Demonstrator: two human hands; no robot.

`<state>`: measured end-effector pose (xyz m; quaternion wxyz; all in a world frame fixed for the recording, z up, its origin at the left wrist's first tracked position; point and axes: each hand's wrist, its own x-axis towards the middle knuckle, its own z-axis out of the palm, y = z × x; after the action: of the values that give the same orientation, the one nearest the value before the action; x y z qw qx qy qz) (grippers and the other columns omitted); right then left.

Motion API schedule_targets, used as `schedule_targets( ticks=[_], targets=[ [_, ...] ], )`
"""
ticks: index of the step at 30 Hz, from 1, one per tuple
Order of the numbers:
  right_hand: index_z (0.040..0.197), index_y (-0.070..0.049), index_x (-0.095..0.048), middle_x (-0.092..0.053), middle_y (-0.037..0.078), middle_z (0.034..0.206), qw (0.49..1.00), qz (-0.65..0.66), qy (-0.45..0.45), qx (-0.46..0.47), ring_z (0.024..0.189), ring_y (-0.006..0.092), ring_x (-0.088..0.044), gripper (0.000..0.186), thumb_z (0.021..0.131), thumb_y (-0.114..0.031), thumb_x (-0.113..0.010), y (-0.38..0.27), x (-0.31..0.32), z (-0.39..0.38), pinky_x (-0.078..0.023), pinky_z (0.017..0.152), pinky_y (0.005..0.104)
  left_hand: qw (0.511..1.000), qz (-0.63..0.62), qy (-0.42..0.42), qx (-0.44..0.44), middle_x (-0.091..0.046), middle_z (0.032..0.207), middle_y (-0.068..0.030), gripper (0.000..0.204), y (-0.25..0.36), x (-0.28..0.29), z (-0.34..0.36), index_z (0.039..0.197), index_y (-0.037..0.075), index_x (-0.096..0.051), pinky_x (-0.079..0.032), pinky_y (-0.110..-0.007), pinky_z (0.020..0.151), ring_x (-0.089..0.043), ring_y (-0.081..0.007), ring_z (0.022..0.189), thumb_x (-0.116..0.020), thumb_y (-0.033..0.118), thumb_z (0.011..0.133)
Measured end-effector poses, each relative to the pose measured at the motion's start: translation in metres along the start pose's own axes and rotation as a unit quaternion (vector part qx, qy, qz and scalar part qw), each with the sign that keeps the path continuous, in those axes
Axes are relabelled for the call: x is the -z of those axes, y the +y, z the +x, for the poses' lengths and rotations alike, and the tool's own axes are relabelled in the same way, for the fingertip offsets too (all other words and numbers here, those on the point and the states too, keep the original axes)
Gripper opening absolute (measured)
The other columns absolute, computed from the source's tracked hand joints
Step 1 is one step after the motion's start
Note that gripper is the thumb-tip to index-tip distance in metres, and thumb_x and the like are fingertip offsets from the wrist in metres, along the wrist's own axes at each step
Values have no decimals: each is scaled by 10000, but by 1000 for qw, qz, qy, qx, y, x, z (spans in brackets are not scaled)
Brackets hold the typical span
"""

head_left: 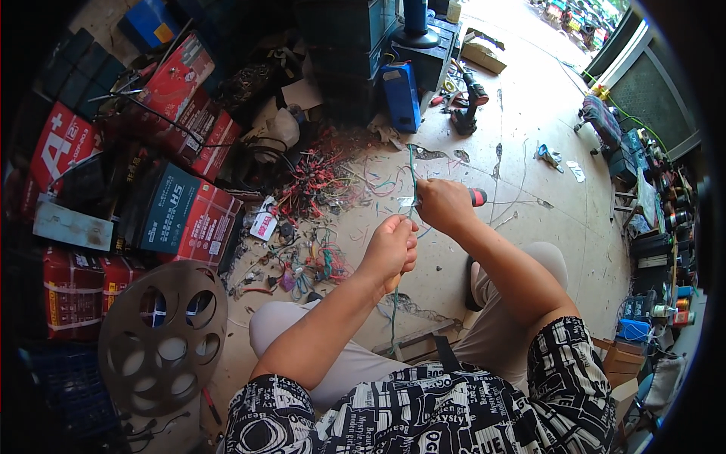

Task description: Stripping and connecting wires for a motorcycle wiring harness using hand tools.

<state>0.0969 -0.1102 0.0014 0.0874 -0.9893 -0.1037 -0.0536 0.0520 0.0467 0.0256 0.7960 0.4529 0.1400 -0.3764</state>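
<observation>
A thin green wire (411, 160) runs from beyond my hands, past them, and down toward my lap. My right hand (448, 204) is closed around it at the upper part, knuckles up. Just below and to the left, my left hand (389, 248) pinches the wire, with its lower length (394, 318) hanging beneath the fingers. A small shiny pale piece (407, 202) shows between the hands; its kind is unclear. A red and black rounded end (477, 197) sticks out beyond my right hand, and I cannot tell whether it is held or lies behind.
Red and green wire scraps (310, 181) lie heaped on the floor at left. Stacked red boxes (208, 219) and a round metal plate with holes (162, 333) stand farther left. Ahead are a blue battery pack (401, 94) and a cordless drill (470, 106). Shelving with spools (673, 310) lines the right.
</observation>
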Motion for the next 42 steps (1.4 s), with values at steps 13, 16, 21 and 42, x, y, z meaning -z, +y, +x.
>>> schedule_targets(
  ticks=[13, 16, 21, 42],
  targets=[
    [737, -63, -611, -638, 139, 679, 1000, -2, -11, 3, 638, 322, -636, 101, 744, -127, -534, 11, -6, 1, -489, 575, 428, 1000, -2, 5, 12, -352, 604, 35, 124, -1, 2, -4, 951, 52, -432, -193, -225, 388, -261, -48, 418, -389, 168, 964],
    [742, -64, -604, -638, 132, 684, 1000, -1, 10, 21, 638, 317, -637, 94, 748, -133, -539, 8, -5, 1, -490, 577, 422, 1000, -16, -3, 24, -350, 596, 38, 123, -2, 5, -5, 947, 56, -435, -194, -224, 385, -262, -48, 417, -387, 167, 966],
    [735, -65, -596, -639, 132, 691, 1000, -14, 6, 28, 637, 317, -637, 87, 751, -132, -542, 1, -6, -2, -491, 576, 417, 999, -1, -14, 44, -347, 587, 44, 119, -6, 11, -2, 935, 66, -441, -203, -217, 384, -266, -46, 417, -382, 163, 968],
    [759, -65, -634, -646, 152, 706, 998, 13, -63, -13, 679, 326, -640, 129, 746, -146, -534, 0, -1, 1, -495, 622, 427, 998, 54, -9, 43, -352, 599, 42, 125, -17, 17, -12, 920, 80, -440, -197, -213, 380, -270, -43, 424, -388, 183, 967]
  ],
)
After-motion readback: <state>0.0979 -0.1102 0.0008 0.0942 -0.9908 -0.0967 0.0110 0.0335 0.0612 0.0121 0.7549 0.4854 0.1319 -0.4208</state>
